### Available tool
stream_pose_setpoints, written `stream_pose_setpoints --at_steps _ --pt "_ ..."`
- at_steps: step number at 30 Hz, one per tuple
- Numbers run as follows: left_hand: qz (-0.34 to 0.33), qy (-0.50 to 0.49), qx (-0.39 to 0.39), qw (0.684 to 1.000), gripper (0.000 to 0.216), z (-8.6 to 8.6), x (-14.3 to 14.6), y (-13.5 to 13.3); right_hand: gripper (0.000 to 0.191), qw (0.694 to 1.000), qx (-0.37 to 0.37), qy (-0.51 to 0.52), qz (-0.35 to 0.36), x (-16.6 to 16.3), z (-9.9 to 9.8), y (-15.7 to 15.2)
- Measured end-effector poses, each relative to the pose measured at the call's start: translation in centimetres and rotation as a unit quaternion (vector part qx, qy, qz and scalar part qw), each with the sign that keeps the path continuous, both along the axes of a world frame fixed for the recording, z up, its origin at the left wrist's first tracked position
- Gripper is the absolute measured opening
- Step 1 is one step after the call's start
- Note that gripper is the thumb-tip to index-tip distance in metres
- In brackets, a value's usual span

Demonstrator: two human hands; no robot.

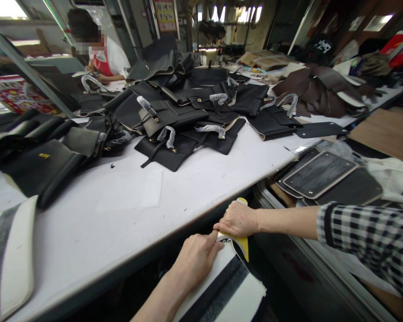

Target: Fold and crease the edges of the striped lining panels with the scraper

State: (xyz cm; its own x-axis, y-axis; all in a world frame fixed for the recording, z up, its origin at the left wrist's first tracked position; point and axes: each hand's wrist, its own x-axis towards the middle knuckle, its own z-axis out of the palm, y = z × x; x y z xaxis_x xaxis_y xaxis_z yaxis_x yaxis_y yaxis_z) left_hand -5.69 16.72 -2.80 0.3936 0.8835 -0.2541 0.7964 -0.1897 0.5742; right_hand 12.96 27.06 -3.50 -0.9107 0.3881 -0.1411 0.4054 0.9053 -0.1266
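Note:
In the lower middle of the head view, a pale panel with a dark stripe [229, 286] hangs off the front of the table. My left hand [196, 257] is closed on its upper edge, thumb and fingers pressed together there. My right hand [240, 218] is wrapped around a yellow and white hand tool [243, 247], whose curved yellow part shows below the fist. The tool lies against the panel's top edge, and the two hands touch at the fingertips. Its exact kind is hidden by my fingers.
Black leather bag pieces [174, 112] with plastic-wrapped handles lie heaped across the white table [121, 223]. Another striped pale panel [11, 259] rests at left. Dark boards [320, 174] stand stacked at right, brown leather [322, 89] behind. A person in a red apron [102, 62] works opposite.

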Motion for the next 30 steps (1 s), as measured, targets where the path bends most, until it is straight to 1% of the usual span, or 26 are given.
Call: stream_pose_setpoints --at_steps 3,11,16,20,24,27,30 --pt "-0.005 -0.003 0.003 1.0 0.026 0.1 0.0 0.0 0.063 1.0 0.0 -0.008 -0.013 0.0 0.2 -0.3" --pt "-0.018 0.026 0.01 0.999 0.025 0.8 0.2 0.0 0.063 0.997 -0.001 -0.03 -0.072 0.1 0.8 -1.3" --pt "-0.026 0.013 0.015 0.999 0.03 0.6 0.3 -0.1 0.063 0.993 -0.013 -0.043 -0.11 0.4 1.0 -2.4" --pt "-0.017 -0.039 0.0 0.999 0.031 0.4 0.3 -0.3 0.064 0.985 -0.02 -0.051 -0.165 0.5 1.0 -4.0" --pt "-0.005 -0.097 -0.026 0.995 0.032 0.6 0.0 -0.3 0.066 0.969 -0.007 -0.059 -0.239 0.4 1.0 -6.3" --pt "0.02 -0.153 -0.077 0.985 0.041 0.6 -0.5 0.1 0.068 0.961 0.005 -0.065 -0.269 0.4 1.3 -7.8" --pt "0.062 -0.219 -0.148 0.962 0.054 0.2 -0.9 0.7 0.071 0.956 0.019 -0.073 -0.283 0.5 1.6 -8.6"
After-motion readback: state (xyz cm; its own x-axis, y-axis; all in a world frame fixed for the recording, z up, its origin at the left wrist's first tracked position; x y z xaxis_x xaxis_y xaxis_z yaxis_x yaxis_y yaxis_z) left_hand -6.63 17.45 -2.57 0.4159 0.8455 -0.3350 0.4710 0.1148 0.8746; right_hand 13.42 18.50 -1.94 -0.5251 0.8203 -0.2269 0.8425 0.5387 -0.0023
